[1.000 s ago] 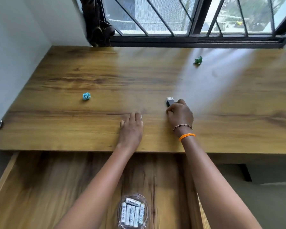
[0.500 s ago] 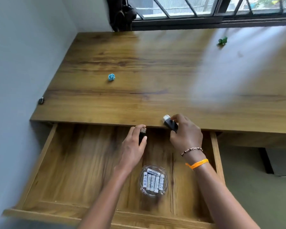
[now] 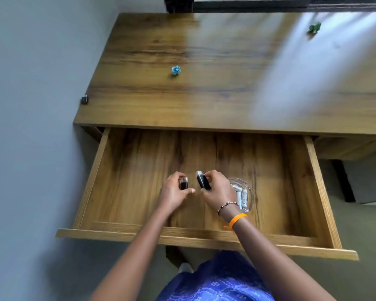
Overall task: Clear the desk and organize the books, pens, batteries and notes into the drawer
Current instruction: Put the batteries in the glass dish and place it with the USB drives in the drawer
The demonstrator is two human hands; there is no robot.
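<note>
Over the open wooden drawer (image 3: 321,187) of a wood-grain counter (image 3: 204,101), a person's two hands work side by side. The left hand (image 3: 174,193) has its fingers curled round a small dark rectangular battery (image 3: 184,183), held upright. The right hand (image 3: 217,191), its wrist bearing a beaded bracelet (image 3: 226,205) and an orange band (image 3: 237,219), pinches a longer black rectangular battery with a pale cap (image 3: 202,180), tilted with the cap pointing away from the person. The two batteries sit close together but apart, both held above the drawer floor near its middle.

Just to the right of the right hand, a clear round glass dish (image 3: 249,198) rests on the drawer floor, holding several white cylindrical batteries (image 3: 241,197); the hand partly hides it.

On the counter top lie a crumpled blue paper ball (image 3: 175,70) toward the left and a crumpled green paper ball (image 3: 314,28) at the far right, well apart. A small dark object (image 3: 84,99) sits at the counter's left edge against the grey wall (image 3: 35,105).
</note>
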